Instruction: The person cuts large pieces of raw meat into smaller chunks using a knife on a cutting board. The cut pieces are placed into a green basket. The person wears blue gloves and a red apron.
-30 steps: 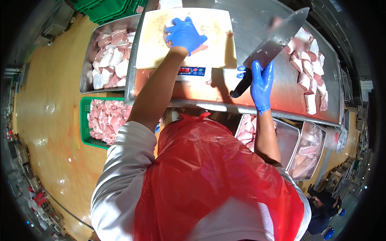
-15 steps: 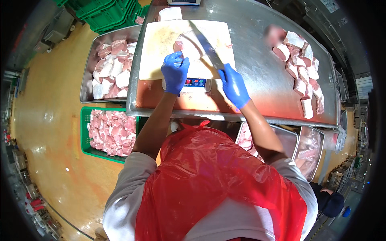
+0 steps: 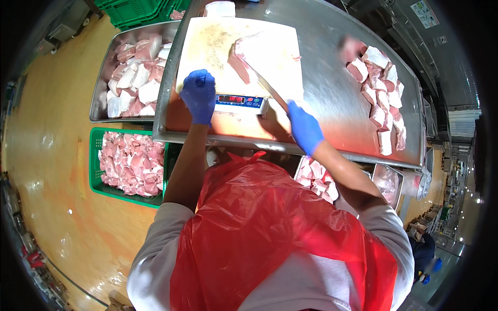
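Note:
A slab of raw meat with a white fat layer [image 3: 239,65] lies on the white cutting board [image 3: 205,49]. My right hand [image 3: 305,127], in a blue glove, is closed round the handle of a knife [image 3: 271,91]. Its blade, seen nearly edge-on, slants up and left to the meat's near side; glare hides whether it touches. By the board's near left corner is my left hand [image 3: 198,96], also gloved in blue, apart from the meat. Its fingers are curled in, and what they hold, if anything, is hidden. A digital scale [image 3: 241,106] shows at the board's near edge.
On the steel table [image 3: 332,67], cut meat chunks [image 3: 381,93] form a pile at right. Another white piece [image 3: 220,9] sits behind the board. Left of the table are a steel tub [image 3: 98,98] of chunks and a green crate [image 3: 94,171] of trimmings.
My left hand has left the meat and moved left. The knife has come lower, its blade turned from flat to nearly edge-on. The whole view has shifted slightly.

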`<control>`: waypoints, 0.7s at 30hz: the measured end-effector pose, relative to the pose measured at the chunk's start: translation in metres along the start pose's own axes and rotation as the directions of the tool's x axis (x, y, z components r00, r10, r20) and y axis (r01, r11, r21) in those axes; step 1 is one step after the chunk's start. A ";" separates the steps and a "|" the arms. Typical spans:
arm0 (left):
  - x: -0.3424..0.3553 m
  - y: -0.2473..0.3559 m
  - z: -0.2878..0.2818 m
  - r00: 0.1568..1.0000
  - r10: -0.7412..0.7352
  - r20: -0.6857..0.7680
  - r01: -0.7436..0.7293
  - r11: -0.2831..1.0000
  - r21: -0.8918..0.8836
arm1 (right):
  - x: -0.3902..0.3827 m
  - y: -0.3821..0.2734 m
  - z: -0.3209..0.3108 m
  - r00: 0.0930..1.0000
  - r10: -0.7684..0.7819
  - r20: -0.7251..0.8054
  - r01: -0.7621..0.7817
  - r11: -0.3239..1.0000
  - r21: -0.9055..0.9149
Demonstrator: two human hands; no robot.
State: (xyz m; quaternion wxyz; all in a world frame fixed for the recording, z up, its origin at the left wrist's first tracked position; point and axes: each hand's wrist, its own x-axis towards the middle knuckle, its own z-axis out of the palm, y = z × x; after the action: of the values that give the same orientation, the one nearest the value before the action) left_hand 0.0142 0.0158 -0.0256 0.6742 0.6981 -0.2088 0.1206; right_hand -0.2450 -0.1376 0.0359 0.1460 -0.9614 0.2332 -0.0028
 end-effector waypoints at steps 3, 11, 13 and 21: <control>0.011 0.009 0.001 0.998 -0.029 0.051 0.029 0.999 0.015 | -0.054 0.029 -0.031 0.973 0.107 0.202 -0.079 0.986 -0.144; -0.001 0.027 0.075 0.975 0.048 0.215 -0.107 0.957 0.271 | -0.013 -0.024 -0.048 0.995 0.044 -0.094 -0.034 0.994 0.108; 0.008 0.018 0.070 0.967 -0.135 0.216 0.096 0.978 0.182 | 0.022 -0.034 -0.025 0.977 -0.003 -0.215 0.035 0.989 0.143; 0.004 -0.002 0.062 0.918 -0.347 0.193 0.361 0.931 -0.042 | 0.143 -0.110 -0.035 0.990 -0.027 -0.139 0.034 0.998 0.045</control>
State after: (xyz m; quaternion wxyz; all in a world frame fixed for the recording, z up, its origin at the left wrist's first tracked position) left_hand 0.0111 -0.0460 -0.0295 0.6893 0.7059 -0.1443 -0.0761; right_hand -0.0711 -0.1181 0.0914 0.1522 -0.9586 0.2280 -0.0771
